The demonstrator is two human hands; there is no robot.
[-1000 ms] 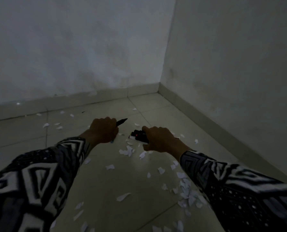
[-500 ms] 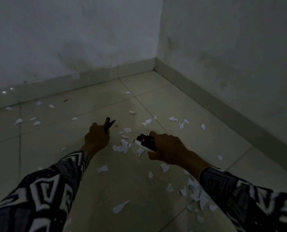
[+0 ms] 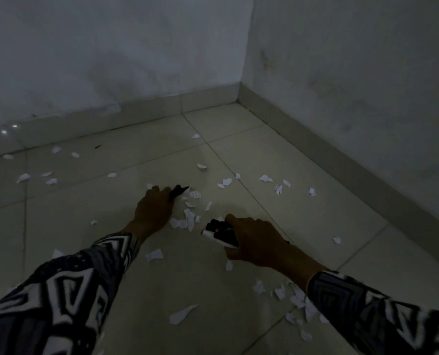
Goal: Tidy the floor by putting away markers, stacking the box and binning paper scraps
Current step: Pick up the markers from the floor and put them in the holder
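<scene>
My left hand [image 3: 154, 209] is down at the tiled floor and grips dark markers [image 3: 178, 191] whose tips stick out past its fingers to the upper right. My right hand [image 3: 254, 239] holds a bundle of markers [image 3: 219, 231] with black and white barrels, one showing a red dot, pointing left. White paper scraps [image 3: 187, 219] lie between the two hands, and more are scattered over the floor [image 3: 111, 239] around them. No box or bin is in view.
Two pale walls meet in a corner [image 3: 240, 93] at the back, with a skirting board [image 3: 341, 160] running along the right. More scraps [image 3: 296, 298] lie by my right forearm, and some lie at the far left [image 3: 24, 177]. The light is dim.
My left hand has tipped its markers from upright toward the floor, pointing right. My right hand and its bundle have barely moved. The view has dropped a little closer to the floor.
</scene>
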